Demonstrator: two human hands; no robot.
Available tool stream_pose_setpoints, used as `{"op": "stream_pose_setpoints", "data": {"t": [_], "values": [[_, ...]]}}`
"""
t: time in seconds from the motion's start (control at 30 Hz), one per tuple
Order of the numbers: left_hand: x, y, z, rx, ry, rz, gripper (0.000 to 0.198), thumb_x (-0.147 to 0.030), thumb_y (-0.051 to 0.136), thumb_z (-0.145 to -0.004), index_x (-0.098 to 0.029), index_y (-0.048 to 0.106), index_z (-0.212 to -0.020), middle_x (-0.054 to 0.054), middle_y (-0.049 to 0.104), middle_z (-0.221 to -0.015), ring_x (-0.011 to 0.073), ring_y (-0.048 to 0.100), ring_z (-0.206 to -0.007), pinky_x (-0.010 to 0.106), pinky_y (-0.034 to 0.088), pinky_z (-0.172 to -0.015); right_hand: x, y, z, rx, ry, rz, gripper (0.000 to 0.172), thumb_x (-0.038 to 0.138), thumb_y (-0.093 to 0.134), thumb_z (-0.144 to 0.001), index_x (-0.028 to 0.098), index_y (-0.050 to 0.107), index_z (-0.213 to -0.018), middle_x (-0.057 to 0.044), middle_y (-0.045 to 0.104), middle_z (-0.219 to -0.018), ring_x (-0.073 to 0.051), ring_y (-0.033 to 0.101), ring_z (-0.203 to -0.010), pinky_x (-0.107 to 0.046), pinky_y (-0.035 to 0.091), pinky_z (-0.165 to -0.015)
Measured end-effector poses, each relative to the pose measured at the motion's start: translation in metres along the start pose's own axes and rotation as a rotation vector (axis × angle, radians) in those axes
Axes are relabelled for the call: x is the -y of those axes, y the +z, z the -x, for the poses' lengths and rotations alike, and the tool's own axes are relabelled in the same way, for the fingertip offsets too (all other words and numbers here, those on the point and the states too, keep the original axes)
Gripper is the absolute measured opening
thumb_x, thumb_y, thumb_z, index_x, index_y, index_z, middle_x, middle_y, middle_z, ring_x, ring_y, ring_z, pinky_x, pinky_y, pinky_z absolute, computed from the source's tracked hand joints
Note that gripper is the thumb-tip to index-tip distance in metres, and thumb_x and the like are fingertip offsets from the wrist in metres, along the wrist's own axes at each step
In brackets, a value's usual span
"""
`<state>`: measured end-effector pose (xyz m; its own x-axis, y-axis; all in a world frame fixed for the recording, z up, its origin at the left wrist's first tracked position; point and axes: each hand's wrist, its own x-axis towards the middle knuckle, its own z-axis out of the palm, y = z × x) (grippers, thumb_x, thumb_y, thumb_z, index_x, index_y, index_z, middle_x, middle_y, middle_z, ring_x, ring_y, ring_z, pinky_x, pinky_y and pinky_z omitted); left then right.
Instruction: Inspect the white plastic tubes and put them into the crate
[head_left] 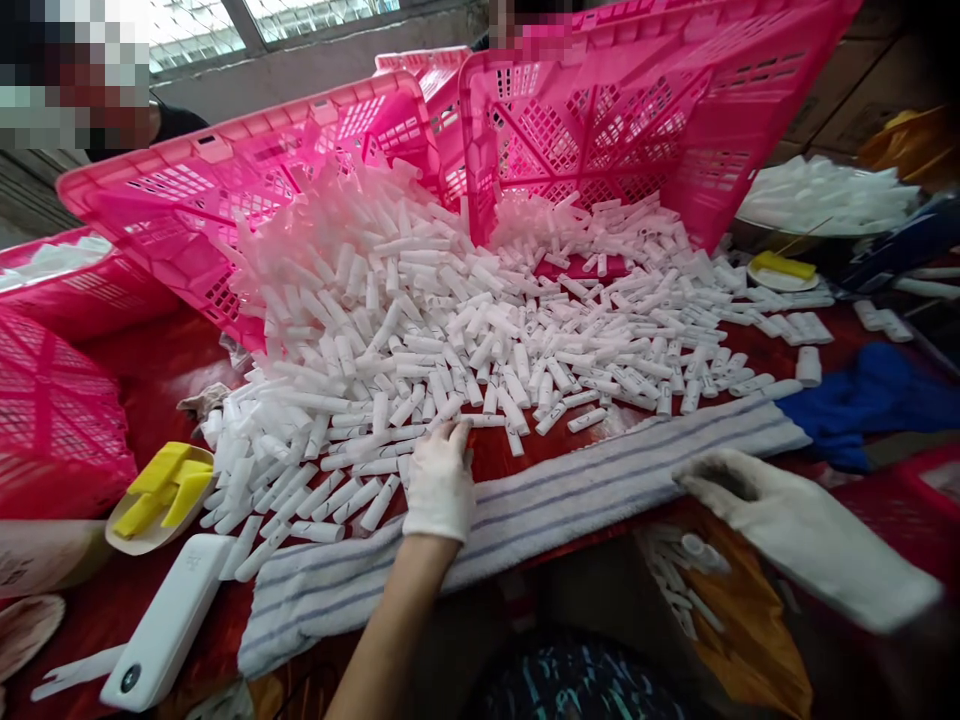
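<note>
A large heap of small white plastic tubes (420, 340) spreads across the red table, many with dark printed marks. At its near edge, my left hand (441, 482) in a white glove has its fingers curled down and closed at a tube, the fingertips partly hidden. Off to the right, my gloved right hand (795, 530) hovers by the end of a striped towel (570, 495). Its thumb and fingers are apart, with no object visible between them; the palm side shows grey dirt. The towel lies along the table's front edge, below the heap.
Two pink crates (600, 130) lie tipped behind the heap. At left are a dish with yellow pieces (161, 490) and a white power bank (169, 620). A blue cloth (877, 400) lies right; an orange bag (750, 620) holding tubes hangs below. A person (112, 110) is at far left.
</note>
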<state>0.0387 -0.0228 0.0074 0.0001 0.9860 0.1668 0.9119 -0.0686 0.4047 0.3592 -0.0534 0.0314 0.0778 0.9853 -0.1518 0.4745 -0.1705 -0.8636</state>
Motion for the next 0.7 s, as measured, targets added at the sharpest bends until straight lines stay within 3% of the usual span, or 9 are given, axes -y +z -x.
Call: {"op": "stream_pose_setpoints", "data": {"t": [0.1, 0.2, 0.3, 0.47, 0.57, 0.7], "values": [[0.002, 0.008, -0.029, 0.112, 0.093, -0.138, 0.039, -0.014, 0.052, -0.083, -0.021, 0.063, -0.120, 0.011, 0.062, -0.119, 0.0282, 0.056, -0.105, 0.041, 0.044, -0.092, 0.013, 0.027, -0.034, -0.016, -0.282, 0.107, 0.023, 0.039, 0.061, -0.082, 0.021, 0.067, -0.095, -0.007, 0.069, -0.093, -0.024, 0.064, -0.086, -0.036, 0.050, -0.082], [0.000, 0.013, -0.040, 0.156, 0.097, -0.161, 0.030, -0.016, 0.054, -0.083, -0.020, 0.069, -0.109, 0.011, 0.065, -0.111, 0.0288, 0.058, -0.100, 0.042, 0.044, -0.089, 0.021, 0.057, -0.072, 0.012, -0.407, 0.282, 0.010, 0.028, 0.064, -0.079, 0.020, 0.069, -0.083, -0.011, 0.069, -0.097, -0.027, 0.062, -0.095, -0.040, 0.046, -0.091], [0.004, 0.013, -0.032, 0.081, 0.045, -0.072, 0.018, -0.022, 0.060, -0.082, -0.020, 0.071, -0.096, 0.010, 0.067, -0.101, 0.0286, 0.058, -0.097, 0.042, 0.045, -0.087, 0.021, 0.073, -0.088, 0.030, -0.376, 0.277, 0.011, 0.029, 0.066, -0.079, 0.020, 0.070, -0.084, -0.011, 0.068, -0.099, -0.026, 0.062, -0.095, -0.039, 0.047, -0.091], [-0.009, 0.011, -0.012, -0.167, -0.121, 0.767, 0.024, -0.033, 0.060, -0.086, -0.020, 0.063, -0.107, 0.007, 0.066, -0.107, 0.0191, 0.061, -0.099, 0.032, 0.044, -0.094, 0.047, 0.084, -0.068, 0.111, -0.237, -0.309, 0.033, 0.046, 0.071, -0.076, 0.020, 0.064, -0.097, -0.007, 0.068, -0.093, -0.022, 0.064, -0.086, -0.036, 0.052, -0.081], [-0.030, 0.005, -0.008, -0.120, -0.187, 0.981, 0.026, -0.036, 0.063, -0.084, -0.020, 0.060, -0.104, 0.006, 0.066, -0.102, 0.0174, 0.062, -0.095, 0.030, 0.045, -0.091, 0.081, 0.092, -0.059, 0.164, -0.129, -0.588, 0.039, 0.051, 0.076, -0.068, 0.021, 0.064, -0.089, -0.003, 0.067, -0.083, -0.016, 0.060, -0.071, -0.029, 0.051, -0.067], [-0.042, -0.005, -0.002, -0.039, -0.227, 0.986, 0.031, -0.043, 0.060, -0.084, -0.020, 0.059, -0.105, 0.006, 0.067, -0.095, 0.0179, 0.063, -0.085, 0.030, 0.049, -0.082, 0.104, 0.095, -0.064, 0.260, -0.206, -0.552, 0.032, 0.046, 0.077, -0.068, 0.018, 0.065, -0.079, -0.001, 0.063, -0.073, -0.015, 0.056, -0.068, -0.027, 0.047, -0.065]]}}
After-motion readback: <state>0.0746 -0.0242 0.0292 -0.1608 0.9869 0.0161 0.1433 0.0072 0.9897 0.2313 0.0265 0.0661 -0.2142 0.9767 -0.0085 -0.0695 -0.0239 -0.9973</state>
